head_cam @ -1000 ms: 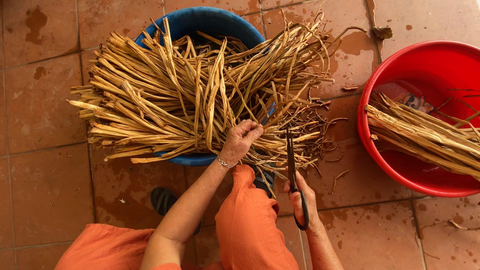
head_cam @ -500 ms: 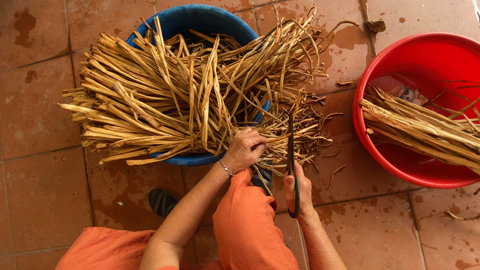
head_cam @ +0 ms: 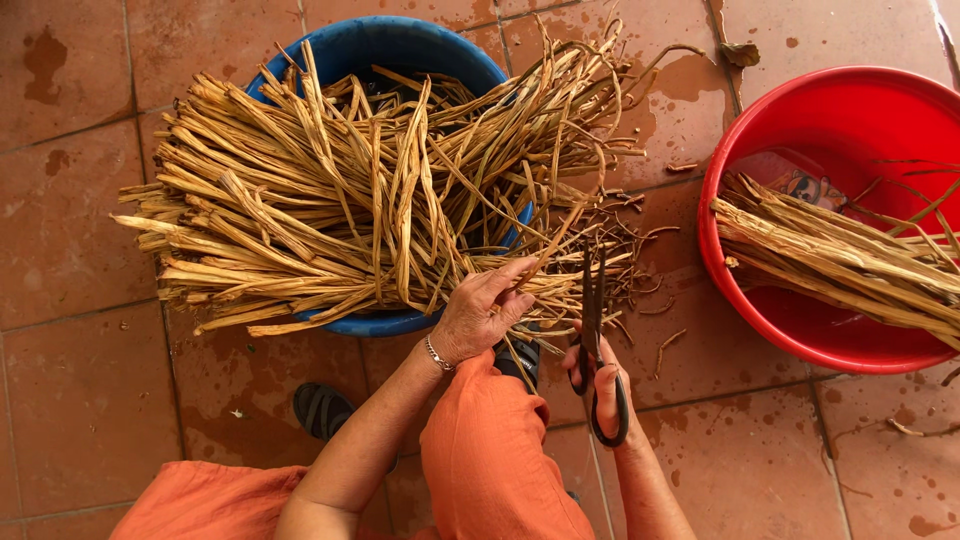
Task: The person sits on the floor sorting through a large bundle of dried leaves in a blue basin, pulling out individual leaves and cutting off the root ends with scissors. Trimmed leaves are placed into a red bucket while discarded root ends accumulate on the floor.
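A big pile of dried tan plant strips [head_cam: 340, 215] lies across a blue basin [head_cam: 390, 45]. My left hand [head_cam: 482, 312] rests on the strips at the pile's near right end, fingers curled around a few of them. My right hand [head_cam: 605, 385] grips the handles of black scissors [head_cam: 592, 300], blades pointing away from me, right beside the strip ends. My orange-clad knee [head_cam: 490, 450] sits between both arms.
A red basin [head_cam: 840, 110] at the right holds a bundle of similar strips [head_cam: 830, 255]. Short dark cuttings [head_cam: 640, 255] litter the terracotta tile floor [head_cam: 80, 400] between the basins. A dark sandal [head_cam: 322, 408] shows near my left arm.
The view has shifted slightly. My left hand slid lower along the strips toward me, and the right hand with the scissors moved up closer to the strip ends.
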Demonstrator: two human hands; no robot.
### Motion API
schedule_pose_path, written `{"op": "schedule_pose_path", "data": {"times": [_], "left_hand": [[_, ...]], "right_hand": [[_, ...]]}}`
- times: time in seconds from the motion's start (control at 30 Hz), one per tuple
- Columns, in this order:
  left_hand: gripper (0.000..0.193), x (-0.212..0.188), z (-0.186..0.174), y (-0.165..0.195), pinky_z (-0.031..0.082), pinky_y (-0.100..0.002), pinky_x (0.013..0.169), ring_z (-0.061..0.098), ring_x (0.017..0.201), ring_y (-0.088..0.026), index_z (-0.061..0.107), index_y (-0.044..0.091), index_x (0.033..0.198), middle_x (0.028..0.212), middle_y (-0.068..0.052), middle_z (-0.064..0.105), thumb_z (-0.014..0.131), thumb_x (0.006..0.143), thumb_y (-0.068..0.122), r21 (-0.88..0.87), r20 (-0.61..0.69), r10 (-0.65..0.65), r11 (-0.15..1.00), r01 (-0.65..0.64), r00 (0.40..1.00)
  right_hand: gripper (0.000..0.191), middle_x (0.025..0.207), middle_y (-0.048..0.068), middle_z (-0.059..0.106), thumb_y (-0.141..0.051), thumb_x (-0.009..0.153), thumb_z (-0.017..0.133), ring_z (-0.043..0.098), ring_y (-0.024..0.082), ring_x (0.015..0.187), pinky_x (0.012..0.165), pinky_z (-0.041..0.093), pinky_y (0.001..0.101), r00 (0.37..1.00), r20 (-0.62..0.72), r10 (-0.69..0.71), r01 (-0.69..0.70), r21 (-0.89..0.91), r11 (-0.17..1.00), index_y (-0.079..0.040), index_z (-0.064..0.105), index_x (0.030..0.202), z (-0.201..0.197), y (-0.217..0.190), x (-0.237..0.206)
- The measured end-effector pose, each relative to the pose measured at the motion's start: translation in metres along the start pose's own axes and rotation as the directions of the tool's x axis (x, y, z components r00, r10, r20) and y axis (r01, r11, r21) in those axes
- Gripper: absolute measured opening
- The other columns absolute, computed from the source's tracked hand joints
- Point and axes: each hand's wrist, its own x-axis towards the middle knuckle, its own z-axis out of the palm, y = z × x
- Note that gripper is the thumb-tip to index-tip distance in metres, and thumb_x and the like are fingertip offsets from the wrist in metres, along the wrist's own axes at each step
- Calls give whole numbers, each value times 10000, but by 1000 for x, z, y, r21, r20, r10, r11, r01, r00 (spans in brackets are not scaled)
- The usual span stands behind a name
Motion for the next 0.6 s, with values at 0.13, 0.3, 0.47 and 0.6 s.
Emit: {"op": "schedule_pose_path", "data": {"times": [0.13, 0.3, 0.47, 0.6], "left_hand": [[299, -3, -3, -2, 541, -342, 827, 729, 897, -236, 688, 114, 1283, 1024, -73, 763, 711, 992, 184, 37, -92, 93, 995, -90, 991], [243, -12, -5, -11, 531, -346, 859, 745, 996, -243, 721, 106, 1224, 1117, -76, 771, 686, 993, 175, 69, -28, 129, 989, -127, 991], [245, -8, 4, -11, 475, -345, 854, 687, 828, -205, 744, 143, 1205, 877, -6, 721, 706, 969, 193, 146, 135, -40, 989, 21, 990], [507, -3, 8, -2, 425, -399, 978, 597, 1049, -221, 617, 179, 1386, 1082, -28, 641, 773, 907, 245, 180, 198, -33, 984, -3, 980]], "right_hand": [[1131, 940, 12, 609, -901, 840, 374, 471, 88, 756, 675, 410, 257, 999, 47, 15, -17, 26, 1000, -26, 409, 1555, 2, -2, 15], [1103, 933, -2, 597, -885, 866, 381, 466, 72, 756, 670, 400, 236, 999, 13, -50, 50, 1, 999, -14, 419, 1541, 5, -6, 27], [961, 739, -23, 470, -797, 923, 403, 404, 54, 581, 496, 330, 222, 995, -87, -38, 39, 12, 999, 7, 492, 1443, 11, -11, 20], [863, 643, -14, 449, -744, 940, 378, 385, 60, 468, 402, 327, 234, 974, -216, 66, -41, 119, 992, 9, 521, 1336, 16, -11, 10]]}}
